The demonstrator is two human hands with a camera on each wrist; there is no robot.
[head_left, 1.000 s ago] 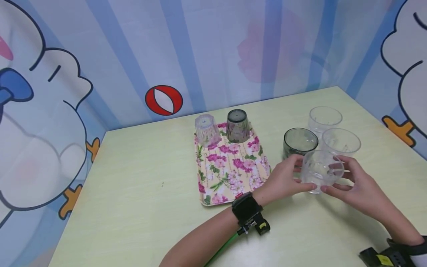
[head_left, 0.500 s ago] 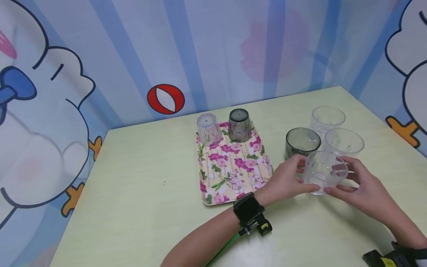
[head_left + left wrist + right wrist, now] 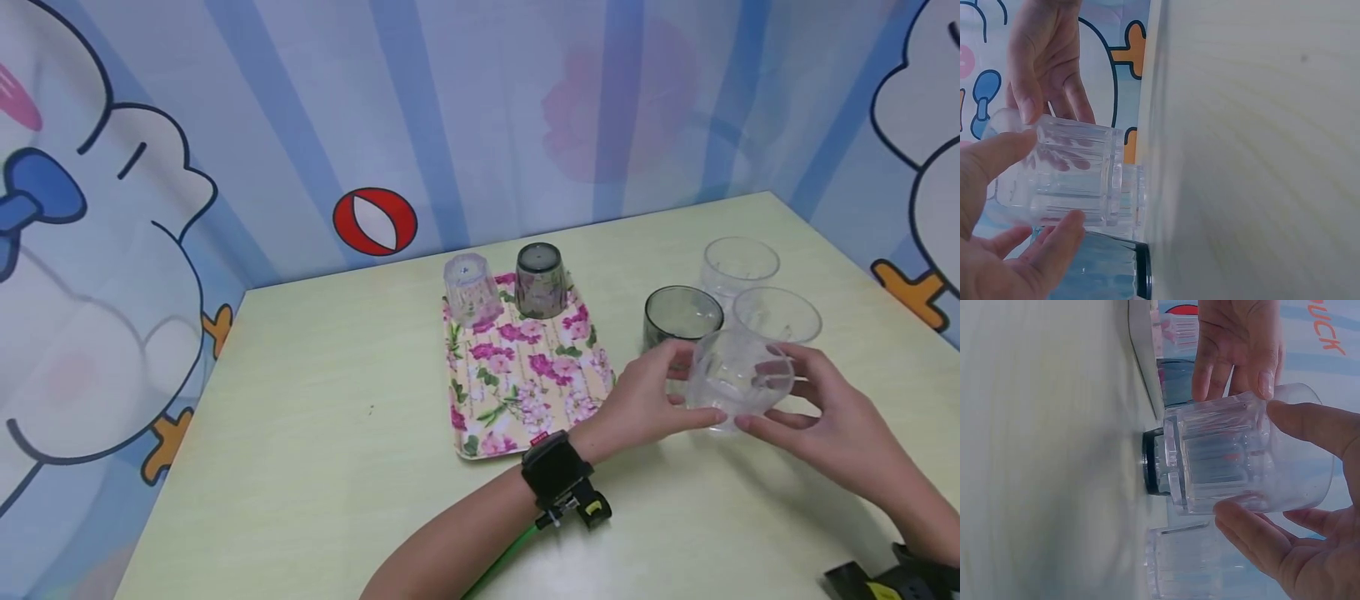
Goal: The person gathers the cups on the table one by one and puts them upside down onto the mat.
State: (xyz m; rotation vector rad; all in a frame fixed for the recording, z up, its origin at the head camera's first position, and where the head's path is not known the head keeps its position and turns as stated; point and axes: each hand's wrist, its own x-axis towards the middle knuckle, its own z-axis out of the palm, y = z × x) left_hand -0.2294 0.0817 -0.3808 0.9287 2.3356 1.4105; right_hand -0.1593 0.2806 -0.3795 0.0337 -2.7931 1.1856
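Note:
Between my two hands is a clear, faceted drinking glass [image 3: 738,379], upright with its wide mouth up. My left hand [image 3: 648,396] grips its left side and my right hand [image 3: 836,425] grips its right side, thumbs almost meeting at the near side. In the left wrist view, the base of the clear glass [image 3: 1072,175] is a little off the tabletop. Right behind it stand a smoky grey glass [image 3: 681,312] and two clear glasses, one nearer [image 3: 780,317] and one farther [image 3: 741,262], all mouth up. The held glass partly covers the nearer ones.
Left of my hands lies a floral tray [image 3: 502,400]. At its far end, a clear glass [image 3: 471,292] and a smoky grey glass [image 3: 540,283] stand upside down. The pale table [image 3: 315,433] meets a cartoon-printed backdrop [image 3: 480,125] at the back and right.
Both hands have raised the clear glass slightly, with a small shift to the right. The other glasses and the tray stay put; the head view has shifted a little.

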